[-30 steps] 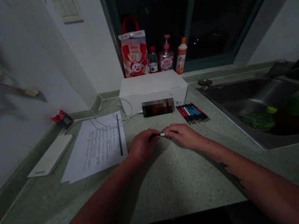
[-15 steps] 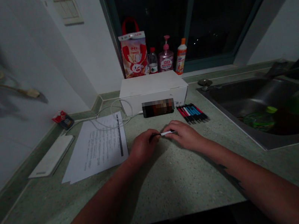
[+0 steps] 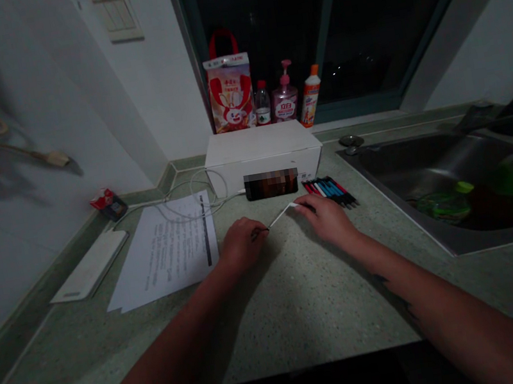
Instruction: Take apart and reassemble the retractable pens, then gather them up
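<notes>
Above the middle of the counter, my left hand (image 3: 244,243) is closed in a pinch around the dark end of a pen refill (image 3: 279,217). The thin pale refill slants up to the right, its far end meeting a white pen barrel (image 3: 292,204). My right hand (image 3: 323,215) is closed on that barrel, and its fingers cover most of it. Just behind the right hand lies a row of several pens (image 3: 331,190) in red, white, blue and black. A phone (image 3: 271,188) leans sideways against a white box (image 3: 261,142).
Printed sheets (image 3: 168,251) lie left of my hands, near a white power bank-like slab (image 3: 90,267) and a looping white cable (image 3: 187,216). At right is a steel sink (image 3: 429,223) with green items. Bottles (image 3: 285,100) and a red bag (image 3: 230,95) stand behind the box.
My hands have drawn apart, the right one moving up and to the right with the barrel. A length of thin refill now shows between them.
</notes>
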Demonstrator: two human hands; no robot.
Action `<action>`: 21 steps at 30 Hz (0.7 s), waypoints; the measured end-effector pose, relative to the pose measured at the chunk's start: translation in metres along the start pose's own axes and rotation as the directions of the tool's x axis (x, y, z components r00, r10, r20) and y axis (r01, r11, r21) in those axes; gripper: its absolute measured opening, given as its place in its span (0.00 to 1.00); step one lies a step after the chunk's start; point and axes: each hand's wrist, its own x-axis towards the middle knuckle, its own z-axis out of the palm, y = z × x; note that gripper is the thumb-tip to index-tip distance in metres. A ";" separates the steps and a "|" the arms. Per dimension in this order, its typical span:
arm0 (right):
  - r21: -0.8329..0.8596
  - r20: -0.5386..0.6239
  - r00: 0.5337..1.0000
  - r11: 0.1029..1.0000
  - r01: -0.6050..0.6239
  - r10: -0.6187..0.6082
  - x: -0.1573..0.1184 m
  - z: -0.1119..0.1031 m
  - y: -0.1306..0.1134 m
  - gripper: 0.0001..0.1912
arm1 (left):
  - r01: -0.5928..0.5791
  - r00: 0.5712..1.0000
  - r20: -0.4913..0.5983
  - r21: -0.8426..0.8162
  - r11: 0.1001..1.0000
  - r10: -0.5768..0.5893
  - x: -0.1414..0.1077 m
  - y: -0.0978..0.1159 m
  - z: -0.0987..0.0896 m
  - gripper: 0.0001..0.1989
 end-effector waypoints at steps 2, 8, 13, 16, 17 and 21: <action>0.015 0.014 0.999 0.999 -0.035 0.035 0.000 0.002 0.001 0.12 | 0.001 1.000 0.026 0.010 1.000 -0.002 -0.002 0.003 0.002 0.05; 0.331 -0.018 0.977 0.924 -0.193 0.210 0.001 0.010 0.004 0.12 | 0.131 0.988 -0.075 -0.049 0.990 -0.134 -0.001 0.005 0.002 0.05; 0.634 0.025 0.960 0.738 -0.230 0.278 0.005 0.014 -0.001 0.19 | 0.111 0.992 -0.079 0.152 0.982 -0.100 0.000 0.001 -0.004 0.04; 0.701 0.074 0.941 0.654 -0.285 0.331 0.005 0.011 -0.005 0.22 | 0.071 0.997 -0.005 0.281 0.957 -0.073 -0.001 0.001 -0.005 0.06; 0.712 0.085 0.932 0.632 -0.305 0.353 0.006 0.010 -0.005 0.22 | 0.054 0.998 0.016 0.291 0.955 -0.061 -0.002 0.001 -0.005 0.06; 0.709 0.064 0.922 0.633 -0.311 0.381 0.007 0.010 -0.001 0.21 | -0.065 0.990 0.139 0.213 0.975 0.035 -0.006 0.009 -0.002 0.06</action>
